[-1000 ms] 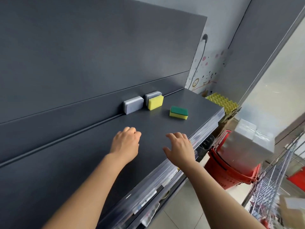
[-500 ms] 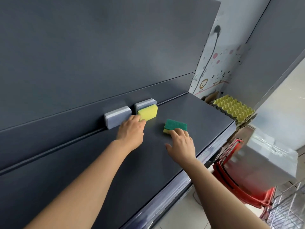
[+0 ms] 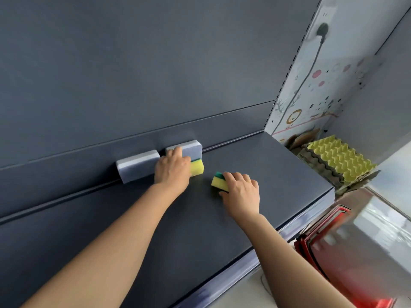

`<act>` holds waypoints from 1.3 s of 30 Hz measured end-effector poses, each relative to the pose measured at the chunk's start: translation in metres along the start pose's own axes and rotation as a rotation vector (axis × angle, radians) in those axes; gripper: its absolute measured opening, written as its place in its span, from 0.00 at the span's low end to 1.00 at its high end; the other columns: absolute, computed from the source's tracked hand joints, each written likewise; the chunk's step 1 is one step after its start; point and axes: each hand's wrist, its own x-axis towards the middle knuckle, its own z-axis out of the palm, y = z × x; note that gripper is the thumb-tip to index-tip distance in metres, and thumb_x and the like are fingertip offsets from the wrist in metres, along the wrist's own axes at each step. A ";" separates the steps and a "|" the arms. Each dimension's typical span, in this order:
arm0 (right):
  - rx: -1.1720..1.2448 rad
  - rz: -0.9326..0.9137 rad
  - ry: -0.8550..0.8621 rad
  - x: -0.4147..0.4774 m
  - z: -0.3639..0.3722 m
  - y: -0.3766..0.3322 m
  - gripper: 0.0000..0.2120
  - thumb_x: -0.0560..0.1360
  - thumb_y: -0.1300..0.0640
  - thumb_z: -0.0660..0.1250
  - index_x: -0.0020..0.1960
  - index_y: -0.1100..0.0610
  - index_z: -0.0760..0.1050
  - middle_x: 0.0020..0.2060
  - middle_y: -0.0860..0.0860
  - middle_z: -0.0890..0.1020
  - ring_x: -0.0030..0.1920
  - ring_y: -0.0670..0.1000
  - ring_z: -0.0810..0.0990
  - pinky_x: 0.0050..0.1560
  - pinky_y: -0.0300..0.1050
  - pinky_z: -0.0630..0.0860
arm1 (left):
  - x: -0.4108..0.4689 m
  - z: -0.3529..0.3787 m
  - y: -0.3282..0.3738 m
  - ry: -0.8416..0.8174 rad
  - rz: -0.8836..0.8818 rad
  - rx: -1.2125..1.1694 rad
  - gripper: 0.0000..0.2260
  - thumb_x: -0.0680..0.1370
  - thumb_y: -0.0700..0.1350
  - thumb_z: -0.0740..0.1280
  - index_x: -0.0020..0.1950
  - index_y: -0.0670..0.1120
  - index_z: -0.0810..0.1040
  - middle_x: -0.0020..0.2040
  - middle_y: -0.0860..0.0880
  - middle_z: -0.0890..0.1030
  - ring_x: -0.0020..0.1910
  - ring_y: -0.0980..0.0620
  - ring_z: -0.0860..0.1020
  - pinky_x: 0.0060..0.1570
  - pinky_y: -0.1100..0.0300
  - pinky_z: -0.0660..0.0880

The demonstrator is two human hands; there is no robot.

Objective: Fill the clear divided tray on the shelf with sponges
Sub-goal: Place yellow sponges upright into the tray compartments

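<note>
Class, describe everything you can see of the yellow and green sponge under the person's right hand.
The yellow and green sponge is a small rectangular block in two layers: soft-looking yellow foam below, a thin dark green scouring layer on top. It lies flat on the dark grey shelf, green side up. The right hand covers most of it, fingers curled over the top, thumb at its near side, so only its left end shows.

Dk grey shelf (image 3: 278, 174), 2 grey sponges (image 3: 135, 165) at back, yellow sponge (image 3: 197, 167) beside, green-topped sponge (image 3: 218, 180) mid-shelf
</note>
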 end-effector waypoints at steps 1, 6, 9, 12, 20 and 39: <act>0.028 0.000 0.030 0.003 0.000 0.000 0.16 0.75 0.51 0.64 0.62 0.51 0.71 0.54 0.50 0.78 0.56 0.56 0.74 0.51 0.48 0.64 | -0.002 -0.001 0.000 0.011 -0.007 -0.014 0.10 0.76 0.48 0.67 0.55 0.47 0.76 0.56 0.47 0.71 0.58 0.46 0.70 0.48 0.55 0.69; 0.324 0.059 0.113 0.007 -0.001 -0.019 0.12 0.73 0.53 0.66 0.55 0.57 0.75 0.46 0.54 0.78 0.48 0.58 0.73 0.44 0.49 0.67 | -0.028 -0.013 -0.016 0.054 -0.147 -0.168 0.14 0.77 0.52 0.65 0.57 0.46 0.75 0.56 0.48 0.74 0.58 0.45 0.69 0.54 0.53 0.67; 0.494 0.083 0.121 0.000 -0.004 -0.041 0.13 0.73 0.53 0.67 0.54 0.58 0.75 0.47 0.53 0.77 0.49 0.58 0.73 0.45 0.49 0.67 | -0.057 -0.021 -0.036 0.039 -0.322 -0.514 0.18 0.78 0.49 0.65 0.65 0.46 0.69 0.62 0.47 0.74 0.61 0.44 0.70 0.55 0.51 0.69; 0.781 0.056 0.019 -0.014 -0.010 -0.066 0.16 0.73 0.54 0.67 0.60 0.52 0.71 0.47 0.48 0.77 0.49 0.54 0.75 0.47 0.49 0.72 | -0.095 -0.030 -0.057 0.105 -0.410 -0.718 0.25 0.78 0.47 0.64 0.73 0.57 0.59 0.67 0.52 0.71 0.63 0.47 0.70 0.56 0.52 0.69; 1.142 -0.190 -0.082 -0.076 -0.016 -0.160 0.27 0.75 0.60 0.68 0.70 0.43 0.65 0.46 0.38 0.76 0.41 0.41 0.74 0.45 0.28 0.70 | -0.223 -0.052 -0.123 0.291 -0.590 -0.883 0.21 0.77 0.44 0.66 0.67 0.60 0.66 0.49 0.51 0.77 0.44 0.51 0.74 0.44 0.57 0.71; 1.268 -0.521 -0.336 -0.298 -0.023 -0.415 0.19 0.73 0.57 0.71 0.61 0.43 0.70 0.43 0.40 0.76 0.40 0.37 0.73 0.39 0.29 0.71 | -0.542 -0.116 -0.273 0.497 -0.898 -0.791 0.22 0.76 0.43 0.66 0.67 0.59 0.67 0.49 0.52 0.79 0.47 0.50 0.77 0.48 0.52 0.75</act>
